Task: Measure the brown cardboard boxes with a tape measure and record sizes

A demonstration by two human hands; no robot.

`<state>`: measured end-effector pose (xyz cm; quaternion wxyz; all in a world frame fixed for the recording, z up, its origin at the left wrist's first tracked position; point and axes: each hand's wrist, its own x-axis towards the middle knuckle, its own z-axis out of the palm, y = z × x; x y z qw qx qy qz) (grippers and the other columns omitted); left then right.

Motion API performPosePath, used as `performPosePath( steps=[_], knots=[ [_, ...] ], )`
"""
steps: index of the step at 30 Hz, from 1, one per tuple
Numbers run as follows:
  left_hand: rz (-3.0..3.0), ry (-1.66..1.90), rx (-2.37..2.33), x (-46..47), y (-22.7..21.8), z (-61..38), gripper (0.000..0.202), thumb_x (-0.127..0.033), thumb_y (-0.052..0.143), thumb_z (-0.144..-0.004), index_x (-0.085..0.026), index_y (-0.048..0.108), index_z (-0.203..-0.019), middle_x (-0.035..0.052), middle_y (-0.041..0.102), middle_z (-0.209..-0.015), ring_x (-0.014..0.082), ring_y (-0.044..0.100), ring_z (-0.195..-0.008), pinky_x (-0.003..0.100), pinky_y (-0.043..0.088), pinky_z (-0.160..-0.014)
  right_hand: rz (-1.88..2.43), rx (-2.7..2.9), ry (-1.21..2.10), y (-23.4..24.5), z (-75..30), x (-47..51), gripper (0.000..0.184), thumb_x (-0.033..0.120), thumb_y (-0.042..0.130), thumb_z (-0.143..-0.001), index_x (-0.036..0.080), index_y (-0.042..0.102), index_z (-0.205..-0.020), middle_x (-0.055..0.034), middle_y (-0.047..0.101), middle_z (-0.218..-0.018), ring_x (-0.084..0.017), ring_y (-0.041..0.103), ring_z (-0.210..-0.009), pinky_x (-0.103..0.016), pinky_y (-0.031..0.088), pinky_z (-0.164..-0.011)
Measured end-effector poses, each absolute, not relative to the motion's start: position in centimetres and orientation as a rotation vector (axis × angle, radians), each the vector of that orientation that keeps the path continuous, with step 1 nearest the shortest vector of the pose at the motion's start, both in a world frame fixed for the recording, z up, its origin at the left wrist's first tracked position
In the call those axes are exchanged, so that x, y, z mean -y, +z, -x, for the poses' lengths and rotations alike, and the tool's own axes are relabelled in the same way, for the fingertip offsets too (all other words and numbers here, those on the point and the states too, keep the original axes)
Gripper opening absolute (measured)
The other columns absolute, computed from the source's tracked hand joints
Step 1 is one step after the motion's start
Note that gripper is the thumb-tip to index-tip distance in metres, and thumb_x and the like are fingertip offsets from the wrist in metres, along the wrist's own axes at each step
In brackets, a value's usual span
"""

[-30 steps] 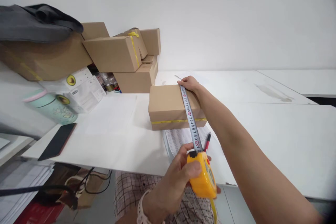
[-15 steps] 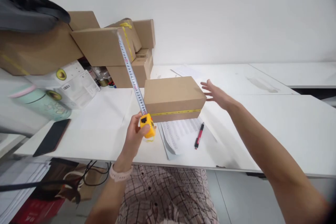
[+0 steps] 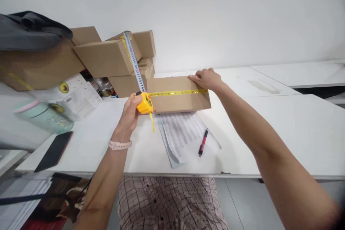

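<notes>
My left hand (image 3: 128,115) is closed around a yellow tape measure (image 3: 145,103) at the left end of a brown cardboard box (image 3: 180,103). Its metal blade (image 3: 137,70) is pulled out and points up and away, past that end. A yellow wrist strap dangles from the case. My right hand (image 3: 209,78) grips the box's upper right edge, with its fingers partly hidden behind. The box is tipped so that a face with a strip of yellow printed tape (image 3: 175,93) is turned towards me. Whether its lower edge touches the table cannot be made out.
Printed sheets (image 3: 179,133) and a red and black pen (image 3: 203,143) lie in front of the box on the white table (image 3: 242,151). Stacked cartons (image 3: 105,57), a mint bottle (image 3: 44,115) and a dark phone (image 3: 54,151) are at the left.
My right hand has moved in from beside the box and taken hold of its upper edge. The box has tipped, bringing its taped face into fuller view. The tape measure's blade has swung slightly.
</notes>
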<state>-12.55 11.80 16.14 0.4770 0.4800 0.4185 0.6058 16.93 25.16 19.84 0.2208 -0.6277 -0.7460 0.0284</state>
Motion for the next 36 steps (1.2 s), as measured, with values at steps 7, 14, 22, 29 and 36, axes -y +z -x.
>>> performPosePath(
  steps=[7, 14, 22, 29, 36],
  knots=[
    [-1.101, 1.138, -0.796, -6.5, 11.4, 6.6, 0.047, -0.043, 0.081, -0.070, -0.021, 0.052, -0.101, 0.0087, 0.063, -0.122, 0.0173, 0.070, -0.073, 0.036, 0.061, -0.068, 1.601, 1.959, 0.203, 19.0, -13.7, -28.4, 0.039, 0.032, 0.033, -0.099, 0.018, 0.069, -0.098, -0.0133, 0.074, -0.110, -0.028, 0.064, -0.102, -0.045, 0.041, -0.102],
    [-0.870, 0.978, -0.712, -2.1, 7.1, 4.7, 0.051, -0.048, 0.082, -0.074, -0.023, 0.053, -0.108, 0.0091, 0.058, -0.127, 0.0200, 0.069, -0.085, 0.039, 0.061, -0.075, 1.584, 1.898, 0.201, 18.1, -13.5, -29.3, 0.058, 0.048, 0.015, -0.102, 0.018, 0.060, -0.082, -0.0164, 0.072, -0.104, -0.032, 0.063, -0.108, -0.054, 0.033, -0.108],
    [-0.793, 0.969, -0.676, -0.7, 6.3, 4.4, 0.054, -0.048, 0.085, -0.072, -0.026, 0.055, -0.112, 0.0073, 0.057, -0.128, 0.0176, 0.064, -0.086, 0.042, 0.060, -0.081, 1.590, 1.843, 0.157, 18.1, -12.6, -29.2, 0.058, 0.062, 0.027, -0.097, 0.019, 0.060, -0.075, -0.0131, 0.070, -0.089, -0.030, 0.063, -0.098, -0.057, 0.033, -0.105],
    [-0.815, 0.955, -0.671, -0.5, 6.1, 4.1, 0.053, -0.045, 0.085, -0.073, -0.024, 0.056, -0.113, 0.0078, 0.060, -0.122, 0.0202, 0.067, -0.090, 0.043, 0.061, -0.084, 1.691, 1.832, 0.072, 18.0, -11.9, -29.7, 0.055, 0.070, 0.046, -0.085, 0.019, 0.063, -0.078, -0.0124, 0.070, -0.087, -0.032, 0.062, -0.093, -0.056, 0.036, -0.100],
    [-0.843, 0.942, -0.677, -0.6, 5.7, 4.0, 0.056, -0.048, 0.083, -0.074, -0.025, 0.051, -0.115, 0.0094, 0.060, -0.125, 0.0229, 0.071, -0.089, 0.043, 0.061, -0.081, 1.701, 1.823, 0.073, 18.0, -12.0, -29.6, 0.056, 0.069, 0.043, -0.089, 0.018, 0.064, -0.079, -0.0132, 0.070, -0.089, -0.033, 0.062, -0.097, -0.056, 0.036, -0.099]
  ],
)
